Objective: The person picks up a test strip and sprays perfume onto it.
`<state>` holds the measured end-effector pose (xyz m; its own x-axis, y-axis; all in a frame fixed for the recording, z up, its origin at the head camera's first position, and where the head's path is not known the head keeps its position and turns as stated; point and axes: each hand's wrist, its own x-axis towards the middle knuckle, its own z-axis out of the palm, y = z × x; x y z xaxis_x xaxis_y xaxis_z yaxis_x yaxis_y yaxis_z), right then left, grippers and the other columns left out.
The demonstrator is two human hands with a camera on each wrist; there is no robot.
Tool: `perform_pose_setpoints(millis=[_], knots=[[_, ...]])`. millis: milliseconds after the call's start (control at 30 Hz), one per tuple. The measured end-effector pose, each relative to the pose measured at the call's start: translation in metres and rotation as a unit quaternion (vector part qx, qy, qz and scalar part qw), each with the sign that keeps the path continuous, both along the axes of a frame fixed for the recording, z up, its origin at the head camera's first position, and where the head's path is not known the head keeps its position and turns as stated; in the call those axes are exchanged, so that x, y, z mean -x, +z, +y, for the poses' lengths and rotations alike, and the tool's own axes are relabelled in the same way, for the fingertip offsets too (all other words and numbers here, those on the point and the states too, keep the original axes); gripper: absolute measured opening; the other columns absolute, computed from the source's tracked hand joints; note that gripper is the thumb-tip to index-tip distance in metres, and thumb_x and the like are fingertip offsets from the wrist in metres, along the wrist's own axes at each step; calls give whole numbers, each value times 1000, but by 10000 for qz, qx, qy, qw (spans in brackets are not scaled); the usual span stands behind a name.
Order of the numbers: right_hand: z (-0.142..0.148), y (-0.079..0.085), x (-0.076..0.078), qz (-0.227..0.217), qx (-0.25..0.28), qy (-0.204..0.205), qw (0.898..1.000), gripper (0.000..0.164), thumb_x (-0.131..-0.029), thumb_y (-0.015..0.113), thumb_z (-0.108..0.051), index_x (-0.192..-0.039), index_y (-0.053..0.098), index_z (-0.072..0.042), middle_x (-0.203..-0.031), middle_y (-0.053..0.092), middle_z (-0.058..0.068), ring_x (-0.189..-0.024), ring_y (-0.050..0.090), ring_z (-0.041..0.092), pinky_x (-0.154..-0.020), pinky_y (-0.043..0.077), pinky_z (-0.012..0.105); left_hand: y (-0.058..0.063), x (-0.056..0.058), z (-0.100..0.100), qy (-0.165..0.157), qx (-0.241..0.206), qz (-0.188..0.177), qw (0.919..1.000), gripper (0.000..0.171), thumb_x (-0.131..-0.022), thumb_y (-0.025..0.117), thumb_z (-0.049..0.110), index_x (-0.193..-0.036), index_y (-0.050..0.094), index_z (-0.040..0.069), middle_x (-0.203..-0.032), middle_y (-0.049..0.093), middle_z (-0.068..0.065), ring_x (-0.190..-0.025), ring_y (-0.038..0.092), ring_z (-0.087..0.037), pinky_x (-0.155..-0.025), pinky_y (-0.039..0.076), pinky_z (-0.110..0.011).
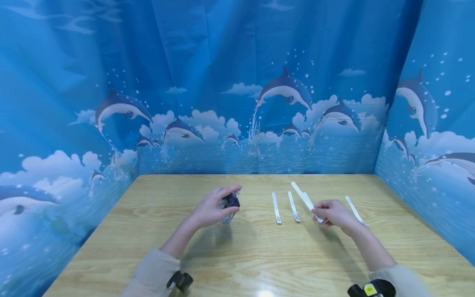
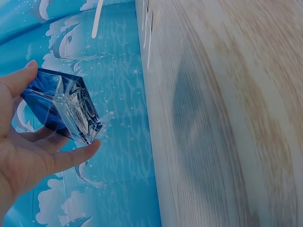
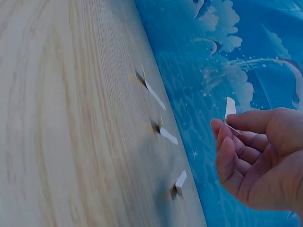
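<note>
My left hand (image 1: pixel 216 207) grips a blue glass perfume bottle (image 2: pixel 54 101) above the table, thumb and fingers spread around it. Its thick clear glass end points out from the palm in the left wrist view; no cap or nozzle shows clearly. My right hand (image 1: pixel 332 214) pinches a white paper strip (image 3: pixel 230 107) between thumb and fingers, held up off the table. Another paper strip (image 1: pixel 296 188) shows just behind the held one. Two more, a left strip (image 1: pixel 276 208) and a middle strip (image 1: pixel 294 206) with small dark print at their near ends, lie between the hands.
Right of my right hand lies one more white strip (image 1: pixel 356 211). The wooden table (image 1: pixel 259 255) ends at the back and sides against a blue dolphin-print curtain (image 1: pixel 222 156). In the right wrist view several strips look bent, partly lifted off the wood.
</note>
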<state>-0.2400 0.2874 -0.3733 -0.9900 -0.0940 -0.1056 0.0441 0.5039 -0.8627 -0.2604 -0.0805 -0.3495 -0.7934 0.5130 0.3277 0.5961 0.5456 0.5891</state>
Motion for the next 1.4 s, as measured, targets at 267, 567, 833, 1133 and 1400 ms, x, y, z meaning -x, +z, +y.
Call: perform_pose_setpoints(millis=[267,567,833,1133,1400], knots=[[-22,9,-2,-55,92,367,9993,26,-91,57,-13,-99,61,11,-75,62,9,-60,52,12,-53,47,25,0,0,2,-18,-30,-49,10000,57,-86,68,28,-138,45,28,-129,51,-8,-112,51,-29,-85,47,-47],[-40,12,-3,-2,188,745,9970,29,-90,58,-15,-100,63,12,-75,63,8,-61,50,11,-51,43,23,1,-1,2,-47,-70,-77,9999,56,-86,67,29,-137,46,29,-125,52,-8,-109,52,-28,-83,47,-47],[-58,10,-4,32,163,930,9955,26,-88,59,-11,-102,65,11,-67,55,0,-58,44,11,-50,40,24,1,0,4,-126,-66,-85,9999,56,-86,68,27,-137,46,28,-126,52,-9,-110,52,-30,-84,47,-48],[-74,10,-3,85,264,1168,9928,22,-88,61,-10,-97,67,9,-69,58,-1,-60,44,11,-51,40,25,-1,0,7,-76,-9,18,10000,57,-85,69,27,-137,46,28,-124,53,-9,-108,53,-29,-84,47,-46],[-82,12,-2,161,320,1115,9931,22,-87,60,-8,-97,65,11,-75,64,8,-60,46,11,-49,39,23,-3,0,10,88,-47,407,9991,56,-83,71,23,-135,49,23,-121,58,-9,-104,56,-28,-81,49,-43]])
